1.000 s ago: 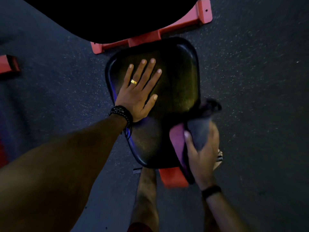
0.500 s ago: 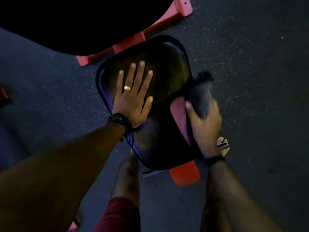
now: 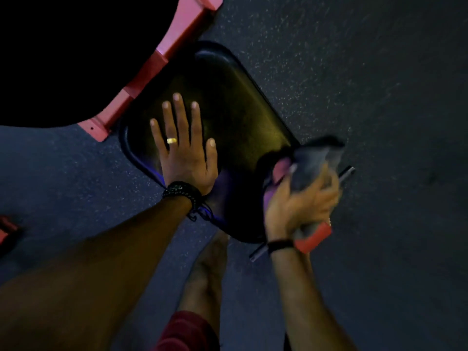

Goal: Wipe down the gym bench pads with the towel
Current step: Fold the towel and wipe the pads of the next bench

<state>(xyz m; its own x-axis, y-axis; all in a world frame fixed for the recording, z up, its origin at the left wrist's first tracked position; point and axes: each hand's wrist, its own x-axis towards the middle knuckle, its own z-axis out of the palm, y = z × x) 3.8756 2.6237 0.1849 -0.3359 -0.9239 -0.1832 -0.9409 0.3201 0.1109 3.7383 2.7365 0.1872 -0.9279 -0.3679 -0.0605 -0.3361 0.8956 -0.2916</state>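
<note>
A black seat pad (image 3: 235, 117) of the gym bench lies below me, tilted in the head view. My left hand (image 3: 184, 148) rests flat on its left half, fingers straight and spread, a gold ring on one finger. My right hand (image 3: 298, 203) grips a bunched grey and pink towel (image 3: 311, 163) against the pad's right edge; the hand is motion-blurred. A second black pad (image 3: 76, 46) fills the upper left, very dark.
Red frame bars (image 3: 152, 69) run between the two pads, and a red end piece (image 3: 314, 236) with a grey metal rod (image 3: 345, 173) sits under the seat's near right. My bare leg and foot (image 3: 210, 274) stand on the dark speckled floor (image 3: 367, 84).
The view has swung, so the pad looks rotated. My right hand has slid the towel along the pad's right edge. My left hand stays flat on the pad.
</note>
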